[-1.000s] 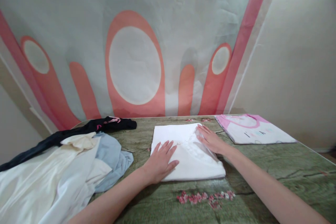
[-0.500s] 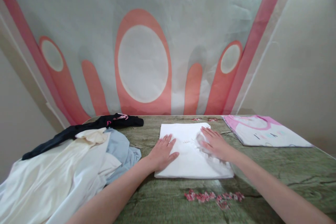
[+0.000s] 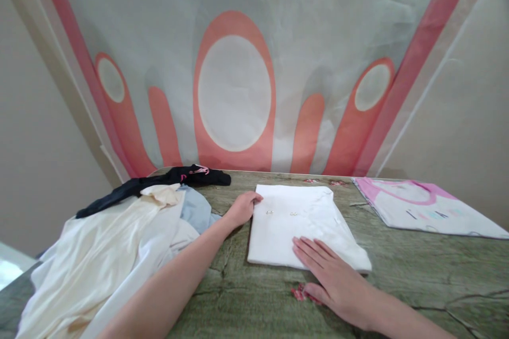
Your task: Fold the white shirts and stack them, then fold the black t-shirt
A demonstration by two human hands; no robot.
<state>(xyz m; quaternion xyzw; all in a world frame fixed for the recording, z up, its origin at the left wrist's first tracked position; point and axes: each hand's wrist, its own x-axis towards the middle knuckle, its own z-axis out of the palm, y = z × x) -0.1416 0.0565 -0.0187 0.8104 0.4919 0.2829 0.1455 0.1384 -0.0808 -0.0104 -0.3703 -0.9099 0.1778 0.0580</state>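
Note:
A white garment point(image 3: 286, 238), folded into a flat block with small shiny ornaments on top, lies in the middle of the table. My left hand point(image 3: 242, 208) is at its far left edge, thumb on top and fingers curled around the side, partly hidden. Flat across the front edge lies my right hand point(image 3: 334, 283), its fingers stretched over the cloth and its thumb apart above the tabletop.
A loose heap of cream and white clothes point(image 3: 107, 254) covers the table's left side, with a light blue cloth point(image 3: 194, 206) and a black garment point(image 3: 159, 183) beside it. At right is a folded pink-and-white shirt point(image 3: 429, 209). A wall stands behind the wood-patterned table point(image 3: 246, 302).
My left hand has shifted from the garment's top to its left edge and closed there. My right hand has slid from the far right part toward the front edge. The view has turned slightly left.

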